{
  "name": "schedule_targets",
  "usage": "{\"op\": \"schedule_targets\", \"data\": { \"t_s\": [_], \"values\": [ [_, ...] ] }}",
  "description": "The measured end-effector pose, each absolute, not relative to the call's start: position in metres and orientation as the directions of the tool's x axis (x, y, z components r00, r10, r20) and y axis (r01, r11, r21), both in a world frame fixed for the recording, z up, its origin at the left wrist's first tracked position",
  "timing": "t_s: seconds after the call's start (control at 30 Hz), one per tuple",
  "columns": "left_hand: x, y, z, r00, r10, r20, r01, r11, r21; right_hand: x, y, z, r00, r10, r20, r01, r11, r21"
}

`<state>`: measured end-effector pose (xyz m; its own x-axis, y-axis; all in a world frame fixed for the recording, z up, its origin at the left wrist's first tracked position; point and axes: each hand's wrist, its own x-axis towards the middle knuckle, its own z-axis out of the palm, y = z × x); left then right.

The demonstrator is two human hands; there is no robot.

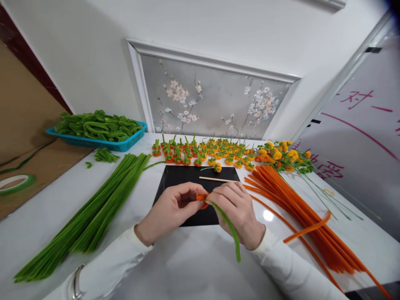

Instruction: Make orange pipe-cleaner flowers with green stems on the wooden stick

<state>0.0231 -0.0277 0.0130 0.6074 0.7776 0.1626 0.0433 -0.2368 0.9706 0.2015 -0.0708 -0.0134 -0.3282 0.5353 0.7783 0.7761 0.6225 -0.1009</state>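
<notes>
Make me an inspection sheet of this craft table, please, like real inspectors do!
Surface: white table, with a black mat under the hands.
Job's things: green bundle on the left, orange bundle on the right; rows of small orange and yellow pieces behind the mat; blue basket heaped with green loops.
Clutter: wooden stick on the mat; tape roll at far left.
Hands: left hand pinches an orange piece; right hand holds a green strip against it.
Cables: nothing seen.
Surroundings: framed blossom picture behind; board with pink writing at right.
</notes>
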Motion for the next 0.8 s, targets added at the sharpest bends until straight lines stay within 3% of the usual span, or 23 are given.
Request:
{"op": "schedule_targets", "data": {
  "t_s": [0.17, 0.33, 0.43, 0.53, 0.63, 0.8],
  "values": [
    [0.026, -0.033, 0.006, 0.509, 0.797, 0.324, 0.106, -0.432, 0.896, 0.196, -0.070, -0.014, -0.231, 0.599, 0.767, 0.757, 0.606, -0.244],
    [0.027, -0.038, 0.000, 0.441, 0.713, 0.546, 0.229, -0.677, 0.700, 0.186, -0.069, -0.015, 0.011, 0.741, 0.671, 0.575, 0.545, -0.611],
    [0.026, -0.038, -0.004, 0.412, 0.707, 0.575, 0.231, -0.692, 0.684, 0.181, -0.069, -0.016, 0.097, 0.810, 0.578, 0.451, 0.482, -0.752],
    [0.026, -0.033, -0.005, 0.389, 0.806, 0.447, 0.140, -0.531, 0.836, 0.182, -0.069, -0.015, 0.045, 0.822, 0.568, 0.456, 0.489, -0.744],
    [0.025, -0.027, -0.003, 0.422, 0.879, 0.223, -0.026, -0.234, 0.972, 0.191, -0.069, -0.012, -0.021, 0.830, 0.557, 0.454, 0.504, -0.735],
    [0.023, -0.021, 0.003, 0.522, 0.849, -0.080, -0.192, 0.208, 0.959, 0.213, -0.067, -0.004, -0.089, 0.882, 0.463, 0.318, 0.466, -0.826]
  ]
}}
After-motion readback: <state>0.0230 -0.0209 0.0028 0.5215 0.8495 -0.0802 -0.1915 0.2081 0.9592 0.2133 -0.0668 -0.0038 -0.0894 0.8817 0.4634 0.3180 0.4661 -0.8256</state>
